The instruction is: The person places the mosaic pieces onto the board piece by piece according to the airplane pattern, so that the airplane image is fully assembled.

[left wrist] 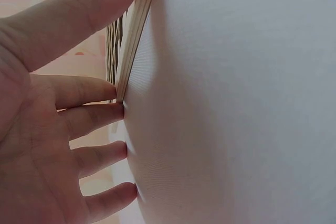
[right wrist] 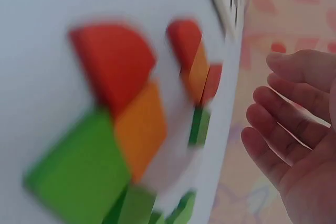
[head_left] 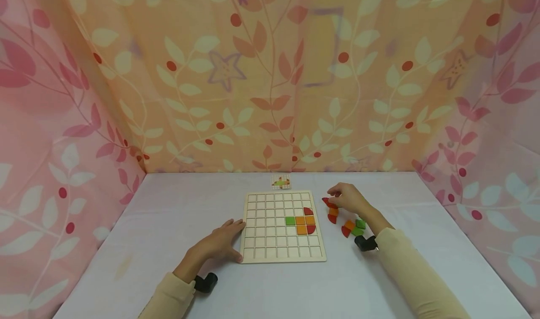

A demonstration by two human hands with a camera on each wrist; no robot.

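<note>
My left hand (head_left: 217, 242) rests at the left edge of a wooden grid board (head_left: 266, 245), fingers extended and thumb by the near corner. In the left wrist view the thumb and fingertips lie along the board's edge (left wrist: 137, 35). On the board's right side are a green square block (head_left: 290, 221), three orange square blocks and two red quarter-round blocks. My right hand (head_left: 349, 199) hovers right of the board over loose blocks, fingers loosely bent. The right wrist view shows that hand (right wrist: 299, 114) holding nothing, above a red quarter-round block (right wrist: 115, 61).
Loose blocks lie in two groups right of the board: one has an orange block (head_left: 333, 211) between red ones, the other a red block (head_left: 346, 231), an orange one and several green ones. A small pattern card (head_left: 281, 182) lies behind the board. Floral curtains (head_left: 270, 75) surround the table.
</note>
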